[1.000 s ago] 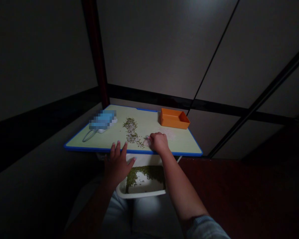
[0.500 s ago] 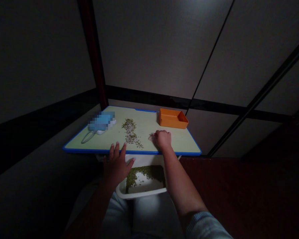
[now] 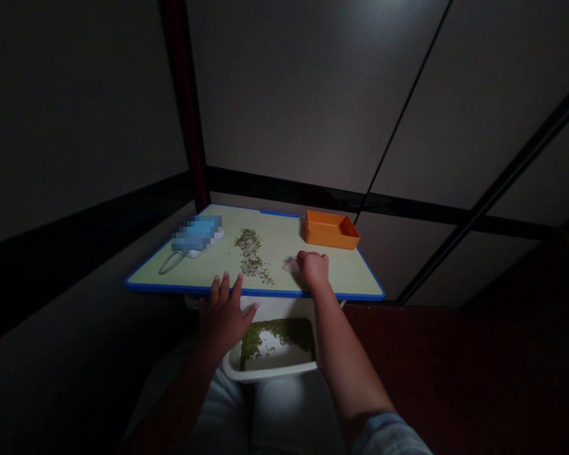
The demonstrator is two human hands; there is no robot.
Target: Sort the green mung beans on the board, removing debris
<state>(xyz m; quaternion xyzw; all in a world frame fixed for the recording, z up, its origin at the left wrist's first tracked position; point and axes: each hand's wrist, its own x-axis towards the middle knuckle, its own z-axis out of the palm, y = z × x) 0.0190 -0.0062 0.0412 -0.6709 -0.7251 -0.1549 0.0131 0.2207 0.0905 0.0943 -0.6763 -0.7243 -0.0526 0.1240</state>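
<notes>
My left hand [image 3: 224,319] is open, palm down, its spread fingertips on the near blue edge of the small table [image 3: 203,275]. On the right side of the tabletop, my right hand [image 3: 313,270] is closed with its fingertips turned down; whatever is between them is hidden. Just left of those fingers is a small pale patch of bits [image 3: 290,265]. A scattered strip of small green and whitish bits [image 3: 250,254] lies between the two hands. Below the table edge, a white plastic tub [image 3: 270,374] holds small green bits [image 3: 287,330], with part of its bottom showing.
An orange rectangular box [image 3: 330,235] stands at the table's back right. A pixelated light-blue object with a loop strap [image 3: 171,260] lies at the back left. Panelled walls [image 3: 289,95] stand close behind and to the left. Reddish floor [image 3: 431,360] is at right.
The view has shifted slightly. My right hand remains closed in nearly the same spot, beside the pale bits. My left hand keeps its place on the table edge.
</notes>
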